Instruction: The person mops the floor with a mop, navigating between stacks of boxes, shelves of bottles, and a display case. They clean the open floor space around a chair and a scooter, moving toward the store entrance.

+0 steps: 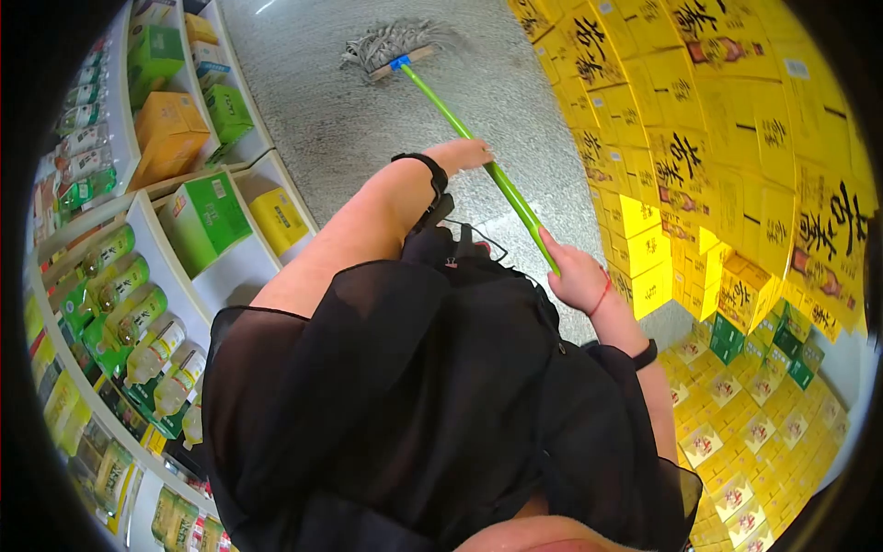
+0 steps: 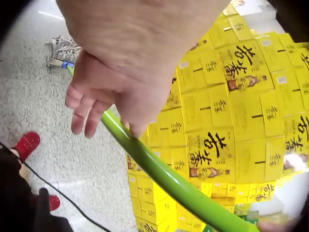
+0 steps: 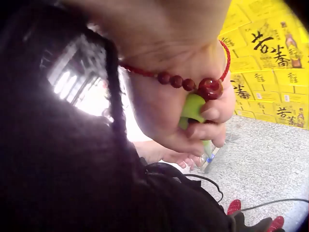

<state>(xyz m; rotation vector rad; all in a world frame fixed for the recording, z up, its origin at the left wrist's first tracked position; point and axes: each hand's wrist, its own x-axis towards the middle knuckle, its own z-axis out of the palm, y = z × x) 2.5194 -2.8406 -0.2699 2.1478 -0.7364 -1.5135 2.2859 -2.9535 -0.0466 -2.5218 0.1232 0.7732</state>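
Observation:
A mop with a long green handle [image 1: 515,198] reaches out ahead over the floor. Its grey string head [image 1: 405,41] lies on the floor at the top of the head view, strands slightly blurred, joined by a blue clip [image 1: 400,63]. Partway down the handle, my left hand [image 1: 464,155] holds it loosely; in the left wrist view that hand's thumb [image 2: 138,126] lies against the handle while several fingers hang loosely bent. My right hand [image 1: 578,279] grips the handle near its upper end, and in the right wrist view its fingers [image 3: 207,130] curl round the green end.
Shelves [image 1: 138,221] with bottles and boxes line the left side. Yellow cartons [image 1: 708,110] are stacked high on the right, with more cartons [image 1: 736,414] lower right. Speckled floor [image 1: 313,92] runs between them. Red shoes [image 2: 26,145] and a dark cord [image 2: 63,193] show below.

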